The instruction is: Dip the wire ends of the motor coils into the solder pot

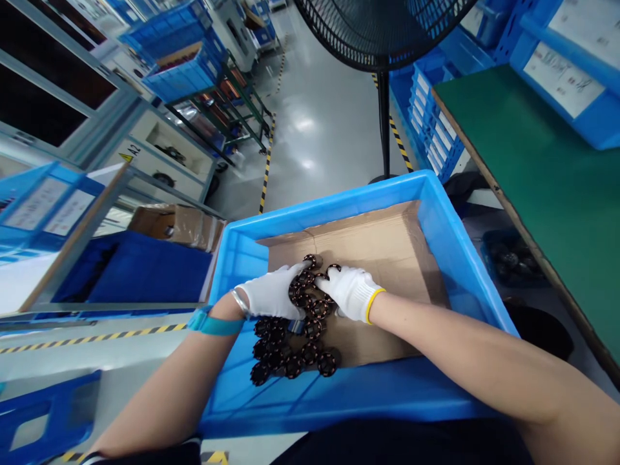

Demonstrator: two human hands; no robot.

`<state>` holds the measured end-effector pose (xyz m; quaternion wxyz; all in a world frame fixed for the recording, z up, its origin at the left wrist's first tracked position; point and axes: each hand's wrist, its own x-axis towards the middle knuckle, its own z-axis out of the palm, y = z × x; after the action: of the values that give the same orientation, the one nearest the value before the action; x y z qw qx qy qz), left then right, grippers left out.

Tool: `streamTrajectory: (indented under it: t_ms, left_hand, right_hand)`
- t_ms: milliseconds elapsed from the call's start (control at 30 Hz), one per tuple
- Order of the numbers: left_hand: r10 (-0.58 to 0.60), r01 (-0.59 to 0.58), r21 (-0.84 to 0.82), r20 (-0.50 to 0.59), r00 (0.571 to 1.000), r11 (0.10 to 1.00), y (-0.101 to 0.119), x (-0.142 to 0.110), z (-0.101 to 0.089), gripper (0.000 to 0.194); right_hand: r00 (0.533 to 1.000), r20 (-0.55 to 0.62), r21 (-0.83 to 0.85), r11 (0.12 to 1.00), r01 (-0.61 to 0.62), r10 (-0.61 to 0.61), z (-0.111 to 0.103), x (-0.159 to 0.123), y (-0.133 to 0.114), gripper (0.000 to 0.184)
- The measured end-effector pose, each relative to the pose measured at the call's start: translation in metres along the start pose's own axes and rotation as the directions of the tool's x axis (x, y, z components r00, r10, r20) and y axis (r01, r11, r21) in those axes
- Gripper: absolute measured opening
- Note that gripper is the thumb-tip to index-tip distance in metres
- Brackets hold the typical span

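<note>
A large blue plastic bin [329, 223] is in front of me, its floor lined with brown cardboard [378, 242]. Black ring-shaped parts [293, 367] with copper-coloured marks round their edges are gathered in rows on its left side. My left hand [272, 294], in a white glove, curls round a cluster of these parts [306, 284] from the left. From the right, my right hand [352, 294], also gloved, grips a black ring-shaped part [333, 268] at its fingertips, close to the same cluster. The gloves hide some of the fingertips and parts. A turquoise band [216, 321] circles my left wrist.
A black standing fan [382, 39] rises beyond the bin. A green-topped table [542, 142] lies along the right, with blue bins on and below it. Shelving with a cardboard box [177, 226] stands left. A cart with blue crates [181, 74] is farther back.
</note>
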<state>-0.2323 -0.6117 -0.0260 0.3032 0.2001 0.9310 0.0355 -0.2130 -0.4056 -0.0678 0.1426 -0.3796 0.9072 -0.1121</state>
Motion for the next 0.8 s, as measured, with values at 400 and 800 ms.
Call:
streamTrajectory:
  t_ms: [400,800]
  left_hand:
    - [-0.13,0.133,0.008,-0.162,0.978,0.991,0.023,0.014,0.028,0.098]
    - [-0.07,0.024,-0.148,-0.318,0.945,0.989,0.029,0.029,0.051,0.105]
  right_hand:
    - [0.988,-0.114,-0.014,0.994,-0.107,0.104,0.015,-0.008,-0.007,0.064]
    - [0.976,-0.059,-0.088,0.973,-0.215,0.21,-0.004,-0.009,0.023,0.075]
